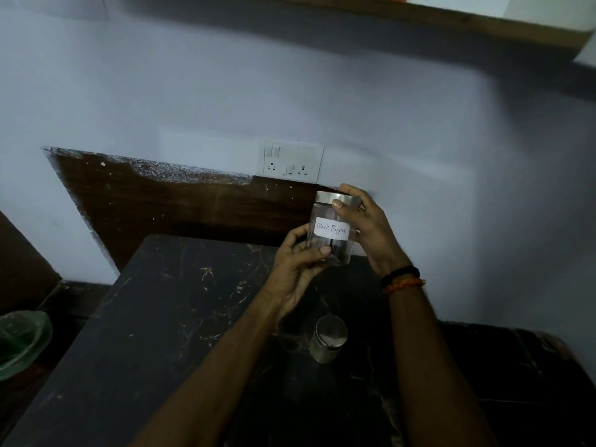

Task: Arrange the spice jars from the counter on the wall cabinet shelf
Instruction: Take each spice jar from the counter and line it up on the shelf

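A clear glass jar with a steel lid and a white label reading "Black Pepper" is held up above the dark marble counter. My left hand grips its lower part from the left. My right hand holds its lid and right side, thumb on the lid's front. A second jar with a steel lid stands on the counter below, between my forearms. The wooden underside of the wall cabinet runs along the top right.
A white switch and socket plate sits on the wall behind the jar. A green glass bowl lies at the far left, below counter level. A dark wood panel backs the counter.
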Action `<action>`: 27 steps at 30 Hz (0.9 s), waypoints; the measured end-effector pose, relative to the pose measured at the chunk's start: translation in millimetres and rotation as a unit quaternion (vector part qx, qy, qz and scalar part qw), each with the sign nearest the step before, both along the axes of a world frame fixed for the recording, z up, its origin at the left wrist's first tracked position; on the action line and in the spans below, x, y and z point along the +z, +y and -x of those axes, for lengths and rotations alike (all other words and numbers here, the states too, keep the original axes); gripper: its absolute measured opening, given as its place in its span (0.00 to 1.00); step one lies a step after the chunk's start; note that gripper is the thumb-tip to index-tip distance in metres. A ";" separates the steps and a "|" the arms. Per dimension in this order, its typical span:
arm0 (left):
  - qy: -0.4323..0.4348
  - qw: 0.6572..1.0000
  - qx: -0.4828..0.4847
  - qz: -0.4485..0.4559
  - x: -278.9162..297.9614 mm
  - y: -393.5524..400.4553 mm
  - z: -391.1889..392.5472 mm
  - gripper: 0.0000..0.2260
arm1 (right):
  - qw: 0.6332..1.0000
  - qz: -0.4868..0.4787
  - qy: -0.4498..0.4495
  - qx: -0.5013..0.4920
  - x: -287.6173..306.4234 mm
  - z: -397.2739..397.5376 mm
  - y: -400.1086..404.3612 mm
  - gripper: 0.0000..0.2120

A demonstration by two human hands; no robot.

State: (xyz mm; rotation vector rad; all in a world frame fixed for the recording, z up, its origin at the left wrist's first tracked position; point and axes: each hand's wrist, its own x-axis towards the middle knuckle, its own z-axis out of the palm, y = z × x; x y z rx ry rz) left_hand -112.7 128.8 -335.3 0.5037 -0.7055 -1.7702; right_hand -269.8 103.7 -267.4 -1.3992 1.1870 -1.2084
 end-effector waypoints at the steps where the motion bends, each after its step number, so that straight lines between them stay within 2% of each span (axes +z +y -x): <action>1: 0.000 1.000 0.000 0.007 6.4 -2.9 1.9 0.33 | 1.000 0.011 0.011 -0.003 9.1 1.4 -0.2 0.34; 12: -0.038 0.993 0.005 0.113 102.8 -36.3 17.8 0.31 | 0.991 0.110 0.070 -0.034 114.3 22.3 -11.2 0.35; 24: -0.080 0.973 0.031 0.214 209.3 -65.9 40.9 0.30 | 0.972 0.214 0.081 -0.052 220.9 44.9 -21.2 0.23; 27: -0.097 0.965 0.024 0.242 230.4 -69.9 45.6 0.29 | 0.969 0.226 0.073 -0.062 240.2 48.9 -20.5 0.25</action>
